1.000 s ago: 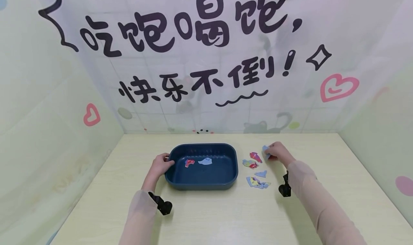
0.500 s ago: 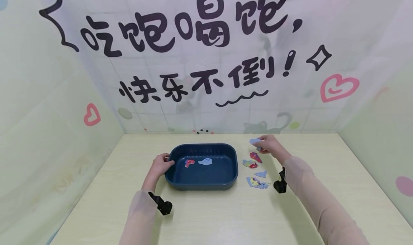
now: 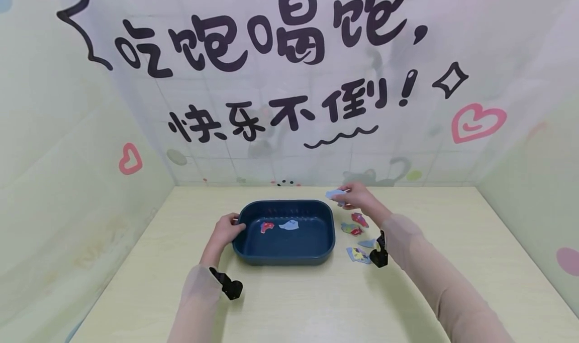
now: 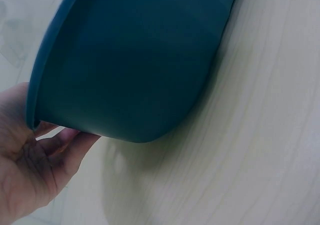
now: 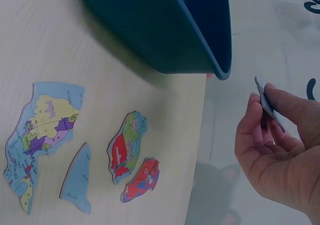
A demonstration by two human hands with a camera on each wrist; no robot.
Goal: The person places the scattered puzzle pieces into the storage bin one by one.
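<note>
A light-blue puzzle piece (image 3: 334, 195) is in the right hand (image 3: 357, 196), pinched between thumb and fingertips and sticking out past them toward the person's left. The right wrist view shows it nearly edge-on, apart from the dark-blue basin (image 3: 286, 260). In the head view the piece appears just beside the basin's back right corner, near the table's back edge.

To the right of the basin, on the table (image 3: 289, 308), lie four more pieces. A red-and-purple piece (image 3: 360, 219) is nearest the table's back edge, close to a green-and-red piece (image 3: 351, 228) that lies just beside the basin's right wall. Nearer the table's front edge come a plain blue piece (image 3: 366, 243) and a larger map piece (image 3: 359, 255) with yellow and purple areas; the black camera (image 3: 379, 252) on the right wrist partly covers these two in the head view.

Inside the basin, a red-and-blue piece (image 3: 267, 226) lies toward the left end, with a pale-blue piece (image 3: 289, 225) to its right, apart from it.

The left hand (image 3: 226, 230) grips the basin's rim at its left end, toward the back left corner, fingers outside. Behind the table's back edge hangs a pale backdrop (image 3: 289, 162) with large black lettering.
</note>
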